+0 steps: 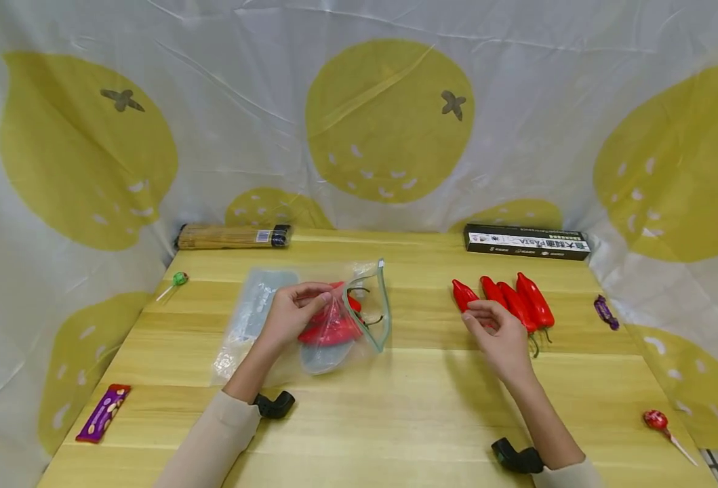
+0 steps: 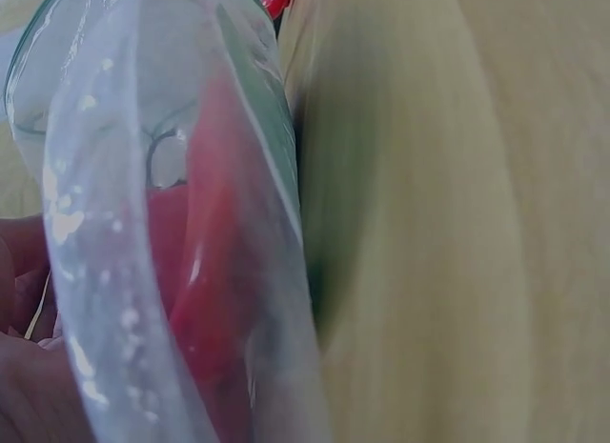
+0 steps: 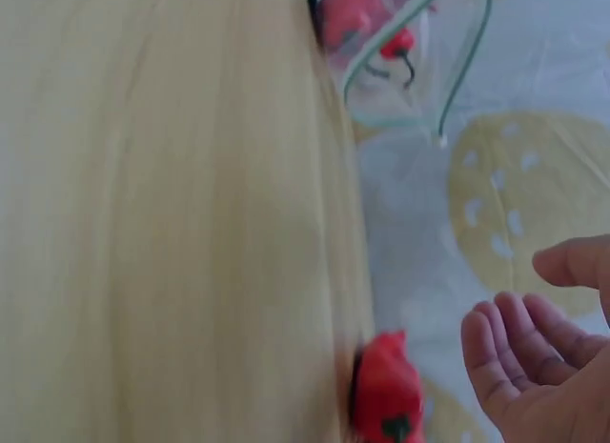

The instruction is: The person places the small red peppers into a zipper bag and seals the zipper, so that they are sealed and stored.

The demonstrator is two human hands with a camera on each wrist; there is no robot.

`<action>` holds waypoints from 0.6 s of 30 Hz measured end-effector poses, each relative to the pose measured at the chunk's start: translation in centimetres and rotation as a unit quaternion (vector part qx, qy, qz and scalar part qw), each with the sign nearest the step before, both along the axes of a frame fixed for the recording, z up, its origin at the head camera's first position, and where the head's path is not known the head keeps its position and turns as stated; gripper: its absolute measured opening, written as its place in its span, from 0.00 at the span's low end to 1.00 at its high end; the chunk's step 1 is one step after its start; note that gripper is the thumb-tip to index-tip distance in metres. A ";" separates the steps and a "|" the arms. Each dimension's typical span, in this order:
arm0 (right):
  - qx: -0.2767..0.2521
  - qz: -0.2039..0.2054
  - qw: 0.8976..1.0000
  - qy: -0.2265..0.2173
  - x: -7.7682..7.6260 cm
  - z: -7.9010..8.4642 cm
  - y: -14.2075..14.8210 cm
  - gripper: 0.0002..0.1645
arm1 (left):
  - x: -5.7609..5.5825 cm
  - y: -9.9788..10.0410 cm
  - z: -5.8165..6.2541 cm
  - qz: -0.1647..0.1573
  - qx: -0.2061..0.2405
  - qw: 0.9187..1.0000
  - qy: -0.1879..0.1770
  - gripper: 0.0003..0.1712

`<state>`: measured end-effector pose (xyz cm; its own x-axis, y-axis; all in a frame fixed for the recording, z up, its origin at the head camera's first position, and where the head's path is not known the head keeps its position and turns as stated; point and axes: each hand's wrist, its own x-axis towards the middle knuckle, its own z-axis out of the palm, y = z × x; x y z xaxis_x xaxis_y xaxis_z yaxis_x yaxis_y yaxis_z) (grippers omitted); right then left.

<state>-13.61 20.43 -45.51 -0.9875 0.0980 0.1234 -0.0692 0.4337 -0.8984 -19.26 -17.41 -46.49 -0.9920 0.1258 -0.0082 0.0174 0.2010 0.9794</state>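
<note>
With our left hand (image 1: pixel 293 313) we pinch a clear bag (image 1: pixel 325 360) holding red peppers (image 1: pixel 331 332) over the tabletop (image 1: pixel 395 407); our right hand (image 1: pixel 504 340), relaxed with thumb apart, hovers near the loose peppers (image 1: pixel 516 306).

Clear zip bag (image 1: pixel 386 315): one. Loose red peppers (image 1: pixel 534 299): four visible. Bagged red peppers (image 1: pixel 333 332): at least two, exact number obscured. Lollipops (image 1: pixel 180 278): two, one green, one red. Purple-wrapped bar (image 1: pixel 104 413): one. Small purple wrapped sweet (image 1: pixel 605 312): one. Thin-stick bundle (image 1: pixel 224 236): one. Pasta box (image 1: pixel 526 242): one. Black wrist devices (image 1: pixel 275 405): two.
</note>
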 end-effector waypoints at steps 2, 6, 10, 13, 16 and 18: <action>0.038 -0.023 0.999 -0.004 0.7 -0.1 1.4 0.21 | 0.1 0.1 -0.1 0.002 0.003 1.000 0.003 0.18; 0.086 -0.048 0.995 -0.023 1.5 -0.7 3.3 0.21 | 0.0 0.2 -0.1 -0.001 0.006 1.000 0.004 0.17; 0.138 -0.051 0.989 -0.027 1.6 -1.1 4.3 0.21 | -0.1 0.3 -0.1 -0.004 0.016 1.000 0.012 0.16; 0.173 -0.040 0.983 -0.039 1.6 -1.3 4.6 0.21 | -0.2 0.4 0.0 -0.005 0.024 1.000 0.015 0.16; 0.198 -0.023 0.978 -0.061 1.6 -1.5 4.7 0.20 | -0.2 0.5 0.0 -0.007 0.025 1.000 0.009 0.15; 0.200 -0.014 0.977 -0.075 1.6 -1.7 4.7 0.18 | -0.2 0.6 -0.1 -0.009 0.026 1.000 0.008 0.15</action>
<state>-12.04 25.17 -47.24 -0.9950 0.0994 0.0118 0.0674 0.7522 -0.6555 -19.44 -16.85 -46.63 -0.9895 0.1441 0.0138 0.0355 0.1488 0.9882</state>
